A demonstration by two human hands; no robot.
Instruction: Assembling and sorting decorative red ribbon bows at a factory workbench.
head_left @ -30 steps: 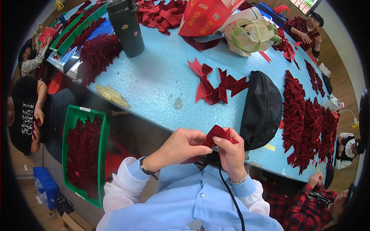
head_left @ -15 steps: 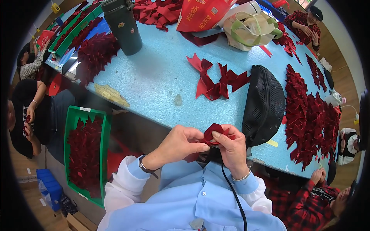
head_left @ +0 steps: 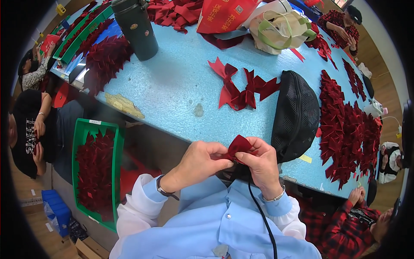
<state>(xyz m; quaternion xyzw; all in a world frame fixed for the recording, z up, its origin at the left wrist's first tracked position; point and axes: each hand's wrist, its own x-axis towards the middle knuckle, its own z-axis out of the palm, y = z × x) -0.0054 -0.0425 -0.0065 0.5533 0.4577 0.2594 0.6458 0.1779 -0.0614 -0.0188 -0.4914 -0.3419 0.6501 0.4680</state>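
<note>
Both hands pinch one dark red velvet ribbon bow (head_left: 239, 145) just in front of the table's near edge. My left hand (head_left: 202, 159) grips its left side between thumb and fingers. My right hand (head_left: 260, 163) has its thumb pressed on the bow's middle, the fingers behind it. A loop of the bow stands up between the hands; its lower part is hidden by my fingers. Beyond them on the blue table (head_left: 172, 103) lie a few loose red ribbon pieces (head_left: 245, 93), some with notched ends. A black mesh pouch (head_left: 296, 116) rests right of my right hand.
A green crate (head_left: 117, 172) full of red bows stands at lower left. On the table are a dark green bottle (head_left: 137, 32), a red bag (head_left: 222, 17), a cream bag with green handles (head_left: 280, 32) and a large bow pile (head_left: 345, 129) at right. Several people work around.
The bow has turned in my fingers, and its loop now stands up more openly. My right thumb has shifted slightly lower on it.
</note>
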